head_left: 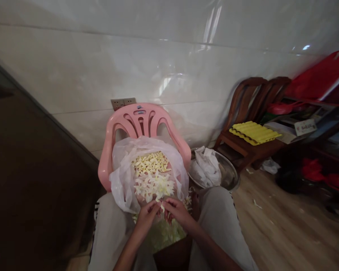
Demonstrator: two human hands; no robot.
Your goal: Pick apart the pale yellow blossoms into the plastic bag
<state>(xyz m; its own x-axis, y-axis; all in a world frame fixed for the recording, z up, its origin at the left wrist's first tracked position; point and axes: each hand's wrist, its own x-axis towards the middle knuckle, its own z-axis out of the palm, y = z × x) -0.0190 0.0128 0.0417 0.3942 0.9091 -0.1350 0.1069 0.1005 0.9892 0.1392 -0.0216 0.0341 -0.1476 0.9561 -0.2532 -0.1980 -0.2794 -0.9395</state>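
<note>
My left hand point(149, 211) and my right hand point(175, 210) meet in front of a pink plastic chair point(104, 165), fingers pinched around a small pale flower point(162, 206) between them. An open white plastic bag point(121, 188) lies on the chair seat. Inside it, yellowish buds point(150, 162) form the far pile and whiter flowers point(154, 185) the near one. Below my hands, between my knees, sits a mass of pale green-white flowers point(168, 235), partly hidden by my forearms.
Right of the chair, a metal basin point(230, 175) holds a crumpled white bag point(206, 165). Farther right stands a wooden chair point(237, 145) with a yellow tray point(254, 132). A dark panel point(31, 169) rises at the left; the tiled wall point(87, 67) is behind.
</note>
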